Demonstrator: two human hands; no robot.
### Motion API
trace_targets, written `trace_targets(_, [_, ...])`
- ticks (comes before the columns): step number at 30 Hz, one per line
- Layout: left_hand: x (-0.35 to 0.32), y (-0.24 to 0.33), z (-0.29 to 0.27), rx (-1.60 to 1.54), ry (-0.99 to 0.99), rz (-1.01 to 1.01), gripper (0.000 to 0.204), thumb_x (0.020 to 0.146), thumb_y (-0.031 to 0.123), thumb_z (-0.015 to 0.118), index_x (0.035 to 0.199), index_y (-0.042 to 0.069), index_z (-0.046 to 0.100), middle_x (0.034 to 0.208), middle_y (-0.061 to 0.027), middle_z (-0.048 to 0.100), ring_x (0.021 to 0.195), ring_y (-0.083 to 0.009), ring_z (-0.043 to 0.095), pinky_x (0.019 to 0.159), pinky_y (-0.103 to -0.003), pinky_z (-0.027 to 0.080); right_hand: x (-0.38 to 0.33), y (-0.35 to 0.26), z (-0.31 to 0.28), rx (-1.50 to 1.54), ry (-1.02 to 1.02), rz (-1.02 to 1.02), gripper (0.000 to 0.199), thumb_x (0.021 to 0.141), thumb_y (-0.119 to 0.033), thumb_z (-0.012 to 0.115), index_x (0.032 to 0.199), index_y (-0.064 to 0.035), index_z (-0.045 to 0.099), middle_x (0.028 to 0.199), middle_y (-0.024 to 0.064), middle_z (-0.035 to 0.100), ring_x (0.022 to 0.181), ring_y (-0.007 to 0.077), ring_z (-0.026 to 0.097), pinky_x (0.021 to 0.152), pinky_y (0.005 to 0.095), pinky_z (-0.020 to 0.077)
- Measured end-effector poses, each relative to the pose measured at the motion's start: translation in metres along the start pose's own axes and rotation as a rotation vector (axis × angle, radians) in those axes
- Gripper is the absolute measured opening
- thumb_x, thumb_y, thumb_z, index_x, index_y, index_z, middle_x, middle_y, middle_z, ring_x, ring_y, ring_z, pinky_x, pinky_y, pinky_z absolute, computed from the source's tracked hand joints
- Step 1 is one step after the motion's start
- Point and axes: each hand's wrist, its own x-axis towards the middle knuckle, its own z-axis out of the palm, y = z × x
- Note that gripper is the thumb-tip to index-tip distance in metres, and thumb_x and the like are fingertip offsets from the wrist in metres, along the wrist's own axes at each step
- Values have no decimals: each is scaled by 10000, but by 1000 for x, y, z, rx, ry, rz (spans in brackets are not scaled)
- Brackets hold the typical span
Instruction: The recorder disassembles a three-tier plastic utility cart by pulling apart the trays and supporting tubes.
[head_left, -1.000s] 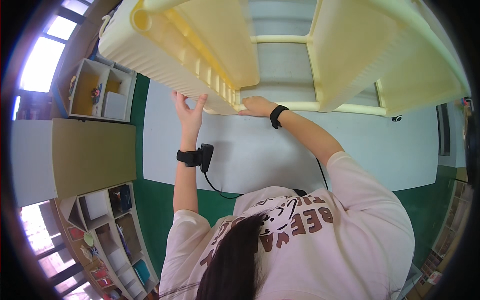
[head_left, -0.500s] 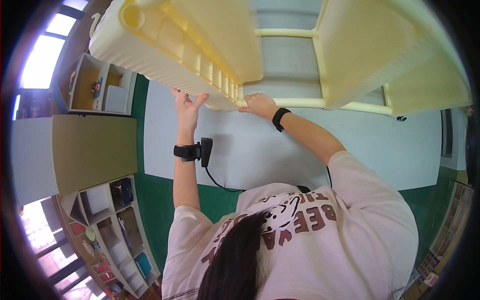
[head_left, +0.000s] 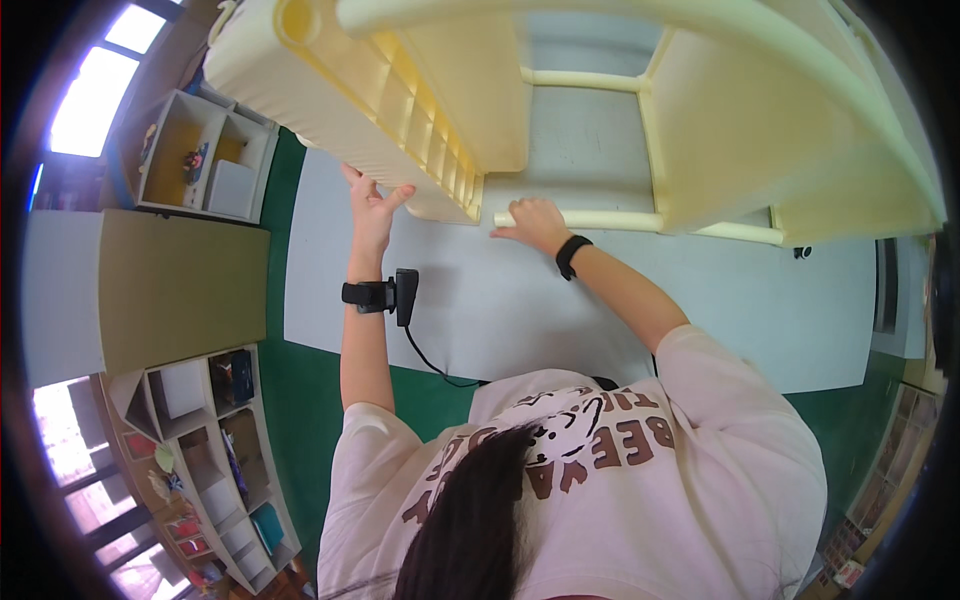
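A big cream plastic frame (head_left: 700, 110) with ribbed panels and round bars fills the top of the view. My left hand (head_left: 370, 205) is spread flat against the ribbed lower edge of its left panel (head_left: 330, 110). A black strap with a small black device and cable (head_left: 385, 295) sits on that wrist. My right hand (head_left: 530, 222) curls around the near end of a cream horizontal bar (head_left: 640, 222); a black band is on that wrist. My own head and pale printed shirt (head_left: 600, 480) fill the bottom.
A pale grey mat (head_left: 480, 310) lies on a green floor (head_left: 300, 390) under the frame. White cubby shelves (head_left: 205, 160) and a brown-topped cabinet (head_left: 170, 290) stand at the left, with more shelves of toys (head_left: 215, 450) below. A small black object (head_left: 801, 252) lies at the mat's right.
The cream frame has come closer and leans more over the left side. My right hand has slid a little right onto the bar; my left hand stays pressed on the panel edge.
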Motion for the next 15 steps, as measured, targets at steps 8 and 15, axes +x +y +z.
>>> trace_targets(8, [-8, -7, -4, 5, 30, 38, 423, 583, 90, 700, 966, 16, 534, 1146, -65, 258, 1093, -205, 251, 938, -315, 238, -38, 17, 18, -65, 121, -82, 478, 686, -454, 564, 724, 22, 551, 823, 129, 477, 828, 256, 469, 646, 347, 441])
trace_targets(15, [-22, -13, -17, 66, 87, 60, 514, 611, 148, 695, 1067, 33, 489, 1173, -25, 232, 1101, -178, 300, 928, -319, 277, -36, 14, 23, -197, 88, -5, 487, 660, -499, 561, 748, -21, 564, 786, 91, 500, 771, 229, 472, 602, 341, 416])
